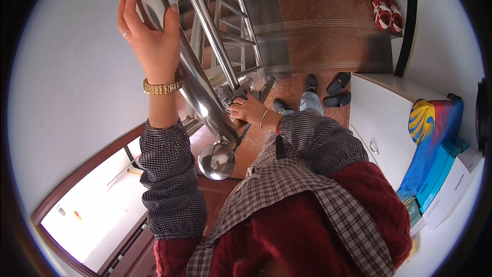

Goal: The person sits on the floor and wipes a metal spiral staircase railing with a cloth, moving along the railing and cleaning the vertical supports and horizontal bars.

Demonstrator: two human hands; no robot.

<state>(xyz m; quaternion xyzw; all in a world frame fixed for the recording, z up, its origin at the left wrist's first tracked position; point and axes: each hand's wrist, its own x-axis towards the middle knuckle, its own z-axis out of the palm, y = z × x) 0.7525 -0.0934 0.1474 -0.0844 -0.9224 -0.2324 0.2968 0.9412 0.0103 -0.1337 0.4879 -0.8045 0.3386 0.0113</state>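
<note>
My right hand (pixel 251 112) presses a bunched grey cloth (pixel 231 97) against the lower part of the stair railing, near the foot of a slim metal post (pixel 210 30). My left hand (pixel 153 44) is raised by the upper part of the thick stainless steel handrail (pixel 203 104), thumb and fingers spread across it. Whether its palm bears on the metal cannot be seen. At the handrail's lower end sits a shiny metal ball (pixel 216 161). Checked sleeve covers reach both forearms, and a plaid apron (pixel 269 184) hangs over my red top.
Brown stair treads (pixel 326 19) rise ahead, with red shoes (pixel 386 14) at their right side. Black slippers (pixel 338 89) lie by my feet. A white cabinet (pixel 384 111) stands at right, near a colourful cloth (pixel 430 130) and stacked boxes (pixel 449 184). A red-brown door (pixel 134 254) is lower left.
</note>
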